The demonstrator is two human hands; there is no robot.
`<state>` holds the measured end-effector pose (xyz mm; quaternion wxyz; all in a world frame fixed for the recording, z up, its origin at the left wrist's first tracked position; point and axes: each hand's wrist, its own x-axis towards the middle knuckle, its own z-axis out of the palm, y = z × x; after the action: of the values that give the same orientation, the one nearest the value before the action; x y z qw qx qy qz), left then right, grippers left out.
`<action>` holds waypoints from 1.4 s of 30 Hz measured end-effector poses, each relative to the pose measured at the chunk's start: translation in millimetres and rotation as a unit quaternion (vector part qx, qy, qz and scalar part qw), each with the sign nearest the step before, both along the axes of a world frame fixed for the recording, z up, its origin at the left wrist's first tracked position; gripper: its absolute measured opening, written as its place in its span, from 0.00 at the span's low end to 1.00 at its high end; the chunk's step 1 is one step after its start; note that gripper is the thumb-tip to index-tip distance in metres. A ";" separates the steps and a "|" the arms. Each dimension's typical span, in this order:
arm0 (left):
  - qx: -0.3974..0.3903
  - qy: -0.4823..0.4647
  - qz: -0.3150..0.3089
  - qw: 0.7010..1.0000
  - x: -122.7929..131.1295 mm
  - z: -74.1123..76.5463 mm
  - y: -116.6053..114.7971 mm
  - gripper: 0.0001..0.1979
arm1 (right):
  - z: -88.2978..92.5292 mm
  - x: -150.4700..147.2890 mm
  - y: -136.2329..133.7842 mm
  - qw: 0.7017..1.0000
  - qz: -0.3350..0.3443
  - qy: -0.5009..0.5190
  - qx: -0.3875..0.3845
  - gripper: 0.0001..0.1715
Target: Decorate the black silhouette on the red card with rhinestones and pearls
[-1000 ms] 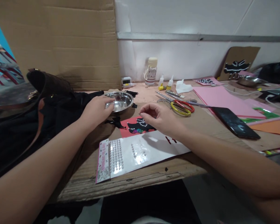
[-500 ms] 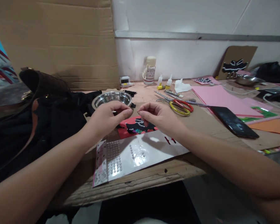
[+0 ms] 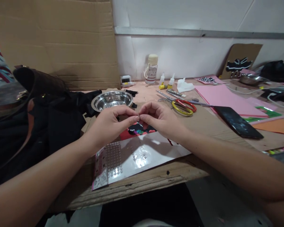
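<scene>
My left hand [image 3: 117, 123] and my right hand [image 3: 159, 119] meet fingertip to fingertip, each closed in a pinch. Whatever lies between the tips is too small to make out. Just beneath them is a black cutout [image 3: 145, 128] on red paper [image 3: 126, 135], trimmed with white beads and a patch of shiny green and purple sequins; the hands hide part of it. Closer to me lies a clear-and-white sheet [image 3: 156, 151] of stick-on pearls [image 3: 114, 154], with rows at its left and a few in the middle.
A steel bowl [image 3: 112, 100] stands behind my left hand. Scissors [image 3: 183, 107], glue bottles [image 3: 171, 82], a drinking bottle [image 3: 151, 69] and a phone [image 3: 238, 121] are farther back and right. Pink paper [image 3: 227, 99] lies at right; a dark bag [image 3: 38, 82] and black cloth [image 3: 61, 119] at left.
My hands have come together from a small gap, so their fingertips now touch above the black cutout. The view has shifted slightly.
</scene>
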<state>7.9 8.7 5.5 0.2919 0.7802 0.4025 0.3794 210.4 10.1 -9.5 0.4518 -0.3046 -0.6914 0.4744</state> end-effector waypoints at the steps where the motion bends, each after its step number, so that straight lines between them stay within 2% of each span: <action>1: -0.010 -0.005 -0.003 1.000 0.4 0.1 0.3 0.08 | -0.8 0.0 0.3 1.000 0.012 0.011 -0.005 0.04; 5: -0.072 -0.033 -0.026 0.997 3.0 0.6 0.5 0.07 | -4.3 -0.9 1.2 0.999 0.031 0.034 -0.005 0.04; 16: -0.135 -0.073 -0.041 0.987 2.4 -1.1 4.0 0.08 | -2.8 -0.8 0.8 0.999 0.021 0.033 0.007 0.06; 22: -0.132 -0.089 -0.019 0.987 0.8 -4.0 6.8 0.10 | 3.7 2.6 -1.9 1.000 0.007 0.001 -0.018 0.08; 30: -0.160 -0.104 -0.044 0.981 1.0 -5.9 8.8 0.11 | 0.1 6.3 4.0 0.995 0.045 0.025 -0.080 0.09; 42: -0.171 -0.093 -0.073 0.978 0.9 -4.7 10.5 0.11 | 4.4 3.8 -2.5 0.997 0.054 0.016 -0.058 0.10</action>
<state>8.9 19.2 0.8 0.4843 0.7071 0.3747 0.3536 214.1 7.7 -5.1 0.4179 -0.2855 -0.6708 0.5422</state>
